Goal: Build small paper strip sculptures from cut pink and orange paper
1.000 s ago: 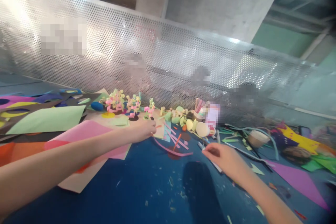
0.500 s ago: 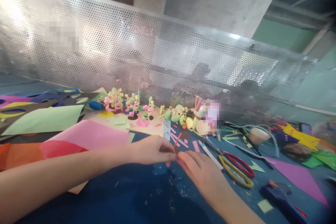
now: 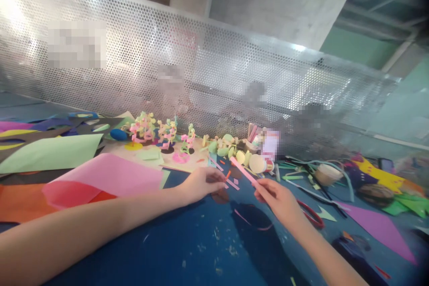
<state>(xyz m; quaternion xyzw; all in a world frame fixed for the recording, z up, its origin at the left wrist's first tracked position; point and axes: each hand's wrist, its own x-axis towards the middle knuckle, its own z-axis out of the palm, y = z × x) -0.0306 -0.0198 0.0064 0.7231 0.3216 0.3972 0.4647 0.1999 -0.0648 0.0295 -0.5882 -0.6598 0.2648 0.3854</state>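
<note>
My left hand (image 3: 203, 184) is closed in a pinch on a short orange paper strip (image 3: 228, 175), which slants up from the fingertips. Just beneath those fingers is a brown paper disc (image 3: 221, 195); whether the strip is fixed to it I cannot tell. My right hand (image 3: 275, 195) pinches one end of a longer pink paper strip (image 3: 243, 170), its free end pointing up and left. Thin pink strips (image 3: 232, 184) lie on the table between the hands. A red scissor handle (image 3: 311, 214) shows beyond my right forearm; the rest is hidden.
Small paper figures on round bases (image 3: 167, 136) stand at the back. Pink paper (image 3: 110, 174) and a pale green sheet (image 3: 53, 152) lie left. On the right are a cup (image 3: 328, 173), a purple sheet (image 3: 378, 232) and a dark blue tool (image 3: 351, 254). A perforated metal panel (image 3: 208, 62) closes the back.
My hands have parted. The right one has moved right and now holds up a pink strip, its arm covering most of the scissors. My left hand has stayed near its place with the orange strip.
</note>
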